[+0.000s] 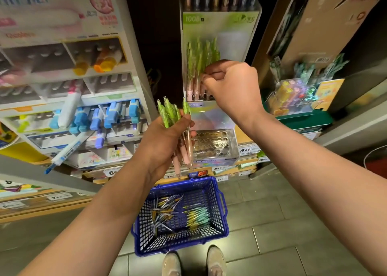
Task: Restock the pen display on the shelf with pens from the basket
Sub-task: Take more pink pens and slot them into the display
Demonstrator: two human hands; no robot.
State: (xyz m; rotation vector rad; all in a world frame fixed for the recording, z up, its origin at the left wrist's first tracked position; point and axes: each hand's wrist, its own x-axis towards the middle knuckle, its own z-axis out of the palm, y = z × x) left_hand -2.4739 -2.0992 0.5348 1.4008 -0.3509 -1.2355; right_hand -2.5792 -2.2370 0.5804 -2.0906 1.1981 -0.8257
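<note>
Tight spot here. The pen display [230,30] sits at upper centre of the frame, with a dark gap on its left side and a brown cardboard panel [314,24] leaning in at upper right. The right hand [232,85] is up against the display's lower right part, fingers curled in and pinching at one of the racked pens [199,59], which stand upright and close together.

The left hand [165,143], centre frame, grips a bunch of green pens [173,112] with pink grips, tops up. Just right of that hand is a clear holder [213,143] full of round holes, so there's little room between the two.

The left third of the frame is a marker rack [83,112] with blue-capped items, some tipped over its edge. At middle right is a clear acrylic box [293,97] of colourful pens. Price tags [245,150] line the shelf edge below the holder.

The blue basket [223,210] sits on the tiled floor [282,223] at lower centre, right against the shelf base, with loose pens [167,210] inside. The shoes [215,261] are just behind it, and open floor spreads to the lower right.
</note>
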